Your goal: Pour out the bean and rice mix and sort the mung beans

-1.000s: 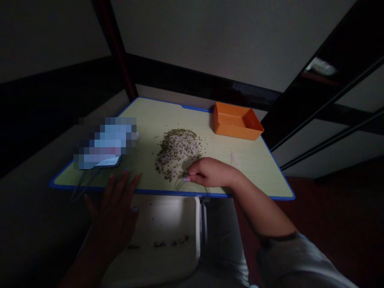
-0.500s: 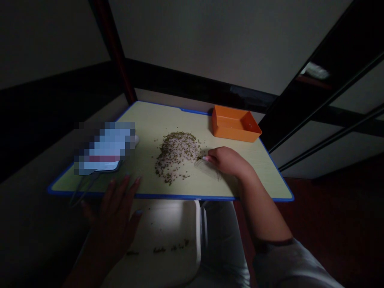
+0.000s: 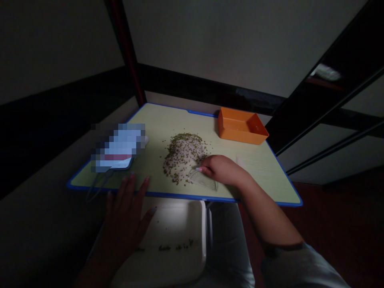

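Observation:
My right hand point(image 3: 220, 170) is closed on the edge of a clear protractor point(image 3: 205, 180), which lies low over the tabletop at the right front of a grain pile. That pile point(image 3: 186, 152) mixes white grains with small dark green beans, loosely scattered around its rim. At the table's front left edge rests my left hand point(image 3: 127, 212), fingers spread, holding nothing. Below the edge, beside that hand, sits a white tray point(image 3: 203, 240) with some small dark beans in it; the hand and forearm hide its left part.
An orange box point(image 3: 243, 136) stands at the table's back right. To the left lies a lit, blurred-out phone point(image 3: 121, 164) with a cable point(image 3: 96, 185). The small table point(image 3: 162, 116) has a blue rim and walls close behind it.
My right hand has moved the protractor toward me and slightly left, along the pile's front right. My left hand stays spread at the edge. The whole view has shifted slightly.

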{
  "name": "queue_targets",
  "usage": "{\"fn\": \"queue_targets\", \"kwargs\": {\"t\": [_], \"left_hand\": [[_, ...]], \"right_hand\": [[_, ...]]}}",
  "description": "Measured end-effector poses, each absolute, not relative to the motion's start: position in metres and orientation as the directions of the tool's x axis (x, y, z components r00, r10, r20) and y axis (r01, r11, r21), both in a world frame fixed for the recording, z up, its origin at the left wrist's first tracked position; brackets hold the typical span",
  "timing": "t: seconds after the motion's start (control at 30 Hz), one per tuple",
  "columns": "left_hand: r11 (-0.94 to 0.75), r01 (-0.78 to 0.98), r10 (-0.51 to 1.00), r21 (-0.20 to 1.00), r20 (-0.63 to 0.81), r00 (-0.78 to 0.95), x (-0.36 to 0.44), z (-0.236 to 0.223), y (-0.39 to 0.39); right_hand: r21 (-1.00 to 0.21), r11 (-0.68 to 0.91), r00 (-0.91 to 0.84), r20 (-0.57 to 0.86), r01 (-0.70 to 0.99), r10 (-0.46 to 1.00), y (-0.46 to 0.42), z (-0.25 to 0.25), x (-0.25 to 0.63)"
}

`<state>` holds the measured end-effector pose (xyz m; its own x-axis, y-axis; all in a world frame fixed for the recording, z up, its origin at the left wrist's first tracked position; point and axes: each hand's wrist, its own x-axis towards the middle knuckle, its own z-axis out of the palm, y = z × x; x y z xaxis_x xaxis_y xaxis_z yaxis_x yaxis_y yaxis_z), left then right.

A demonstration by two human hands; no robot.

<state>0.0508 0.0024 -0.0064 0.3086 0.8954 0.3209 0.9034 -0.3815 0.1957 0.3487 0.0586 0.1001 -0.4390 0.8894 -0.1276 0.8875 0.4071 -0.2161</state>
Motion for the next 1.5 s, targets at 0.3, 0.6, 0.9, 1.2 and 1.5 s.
{"fn": "queue_targets", "kwargs": {"t": [0.3,0.6,0.9,1.2,1.5], "left_hand": [[-0.428,0.891,0.860,0.148,0.370,0.352,0.049,-0.012,0.005],[-0.450,0.881,0.844,0.145,0.392,0.367,0.049,-0.014,0.007],[-0.457,0.874,0.843,0.162,0.391,0.368,0.047,-0.016,0.010],[-0.462,0.868,0.843,0.181,0.393,0.366,0.048,-0.015,0.010],[-0.453,0.870,0.853,0.196,0.379,0.358,0.046,-0.016,0.010]], "right_hand": [[-0.332,0.377,-0.407,-0.023,0.865,0.913,0.059,0.105,0.361],[-0.524,0.408,-0.507,-0.053,0.748,0.861,0.059,0.102,0.364],[-0.468,0.376,-0.498,-0.167,0.800,0.851,0.058,0.102,0.366],[-0.343,0.339,-0.408,-0.152,0.876,0.900,0.061,0.104,0.365],[-0.470,0.437,-0.551,-0.133,0.767,0.824,0.062,0.097,0.358]]}}
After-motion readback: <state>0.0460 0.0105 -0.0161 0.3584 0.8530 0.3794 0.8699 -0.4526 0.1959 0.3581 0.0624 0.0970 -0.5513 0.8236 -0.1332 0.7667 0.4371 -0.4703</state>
